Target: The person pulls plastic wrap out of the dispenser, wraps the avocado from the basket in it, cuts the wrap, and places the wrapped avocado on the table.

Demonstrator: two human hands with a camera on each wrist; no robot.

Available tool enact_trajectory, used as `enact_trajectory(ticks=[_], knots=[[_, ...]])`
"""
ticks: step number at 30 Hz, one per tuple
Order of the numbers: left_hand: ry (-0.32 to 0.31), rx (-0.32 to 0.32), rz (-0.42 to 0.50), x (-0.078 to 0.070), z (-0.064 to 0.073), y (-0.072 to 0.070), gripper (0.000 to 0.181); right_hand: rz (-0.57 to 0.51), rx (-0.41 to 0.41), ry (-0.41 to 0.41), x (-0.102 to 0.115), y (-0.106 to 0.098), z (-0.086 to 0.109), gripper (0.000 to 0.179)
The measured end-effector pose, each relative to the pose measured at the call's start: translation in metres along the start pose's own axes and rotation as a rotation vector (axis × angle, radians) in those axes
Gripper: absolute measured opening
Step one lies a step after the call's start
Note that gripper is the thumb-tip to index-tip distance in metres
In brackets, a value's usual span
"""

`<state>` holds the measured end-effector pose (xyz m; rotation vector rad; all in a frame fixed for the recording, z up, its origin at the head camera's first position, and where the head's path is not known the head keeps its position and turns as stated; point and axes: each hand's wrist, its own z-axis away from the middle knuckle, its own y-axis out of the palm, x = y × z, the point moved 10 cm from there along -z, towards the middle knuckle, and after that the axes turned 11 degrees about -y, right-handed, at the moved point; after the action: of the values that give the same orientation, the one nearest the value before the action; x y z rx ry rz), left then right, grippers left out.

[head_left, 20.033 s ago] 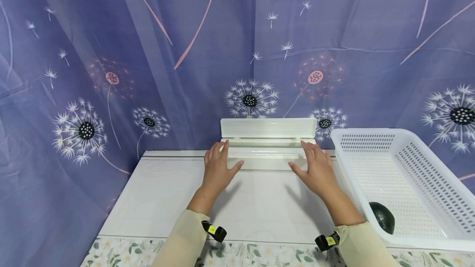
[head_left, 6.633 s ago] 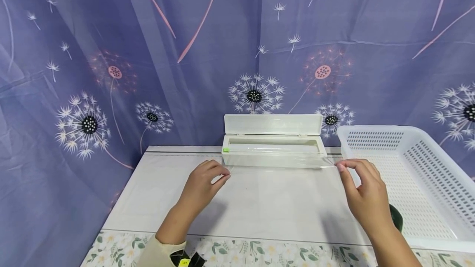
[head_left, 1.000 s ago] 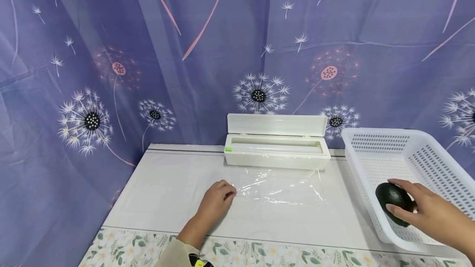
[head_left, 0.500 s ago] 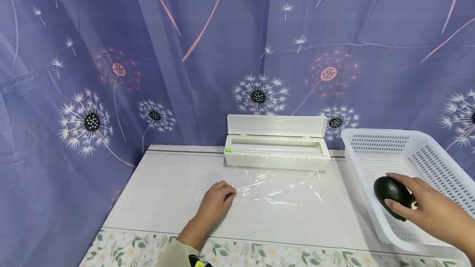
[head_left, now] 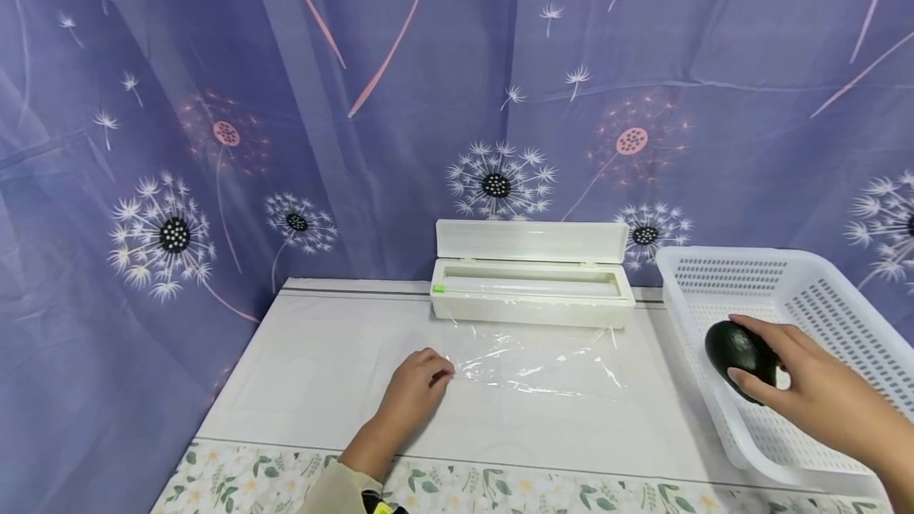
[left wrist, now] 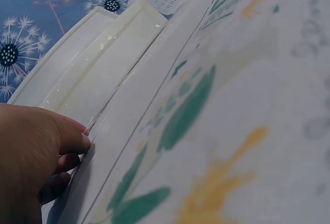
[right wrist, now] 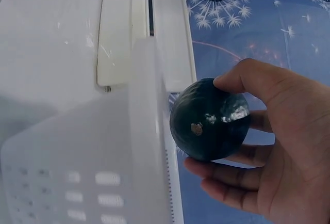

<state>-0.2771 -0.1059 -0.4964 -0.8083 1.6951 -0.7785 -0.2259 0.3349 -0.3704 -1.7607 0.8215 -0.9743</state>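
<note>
My right hand (head_left: 814, 387) grips a dark green avocado (head_left: 739, 357), raised over the white basket. In the right wrist view the avocado (right wrist: 209, 121) shows its brown stem end, with thumb and fingers around its sides. On the table lies a clear sheet of cling film (head_left: 531, 363), drawn out from the white dispenser box (head_left: 531, 312), whose lid (head_left: 531, 241) stands raised at the back. My left hand (head_left: 417, 387) pinches the film's near left corner, low at the table; the left wrist view shows this hand (left wrist: 36, 152) with thumb and forefinger together.
A white perforated basket (head_left: 714, 411) stands at the right, its left wall between the avocado and the film. A purple dandelion-print curtain (head_left: 385, 181) hangs behind the table (head_left: 307, 371). A floral strip (head_left: 500, 490) runs along the near edge.
Earlier both hands drew the film out of the box. Over the last second my right hand has lifted the avocado from the basket floor and moved slightly left; my left hand stays put.
</note>
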Motion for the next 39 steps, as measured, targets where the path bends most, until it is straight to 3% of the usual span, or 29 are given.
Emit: enact_trajectory(ticks=[25,39], knots=[[-0.023,0.015,0.007,0.001,0.0,-0.001,0.007,-0.076,-0.073,-0.066,0.032,0.002,-0.02,0.073],[-0.009,-0.001,0.011,0.0,0.002,-0.003,0.007,-0.106,-0.045,-0.118,0.054,0.019,-0.031,0.073]])
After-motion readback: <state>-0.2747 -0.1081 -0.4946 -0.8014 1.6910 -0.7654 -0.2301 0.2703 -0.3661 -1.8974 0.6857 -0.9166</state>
